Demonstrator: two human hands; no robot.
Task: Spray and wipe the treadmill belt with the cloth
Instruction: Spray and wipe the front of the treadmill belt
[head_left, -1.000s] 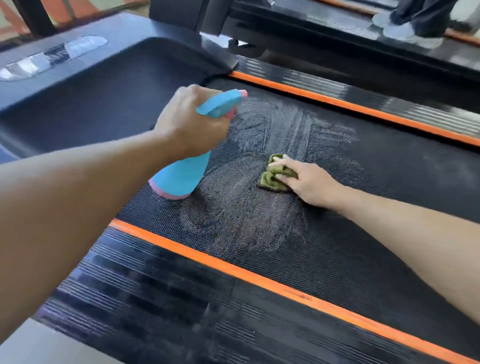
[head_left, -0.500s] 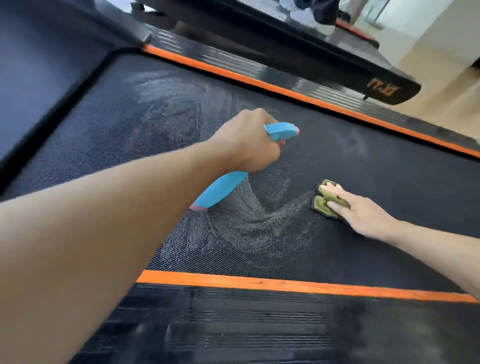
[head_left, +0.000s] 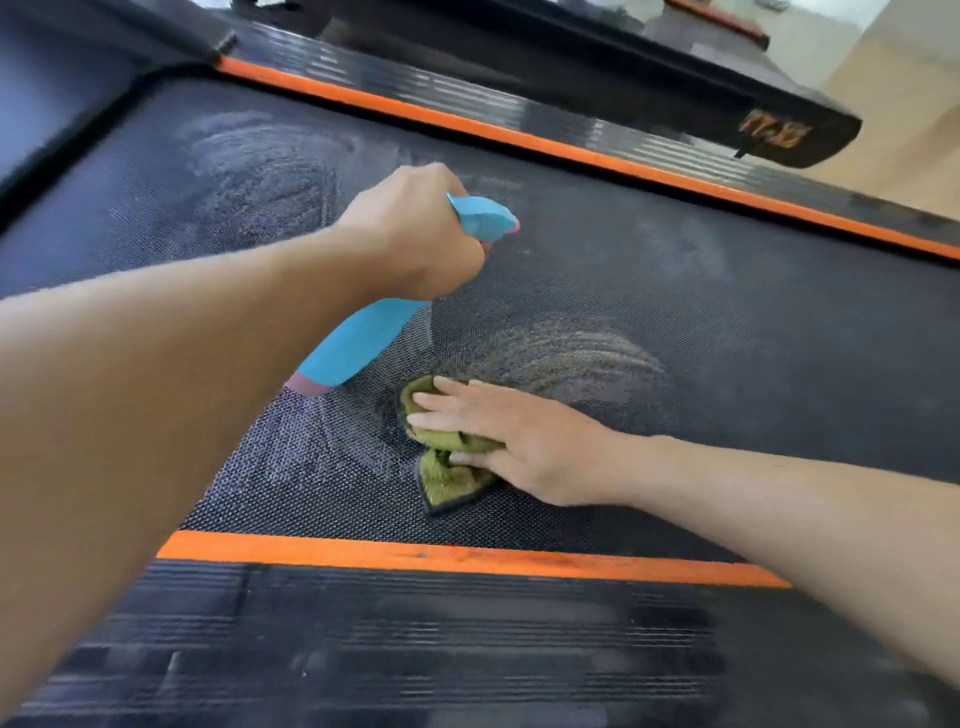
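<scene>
Black treadmill belt (head_left: 701, 291) (smeared wet swirls), orange-edged, pale floor (head_left: 893, 88) beyond.

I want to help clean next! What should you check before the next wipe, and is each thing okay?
1. Cloth under the right hand, fingers flat on it: ok.
2. Cloth touching the belt: ok.
3. Bottle gripped in the left hand: ok.
4. Nozzle pointing at the belt, not at the wiping hand: ok.
5. Wet streaks left to wipe beside the cloth: ok.
6. Spray left in the bottle: cannot tell.
</scene>
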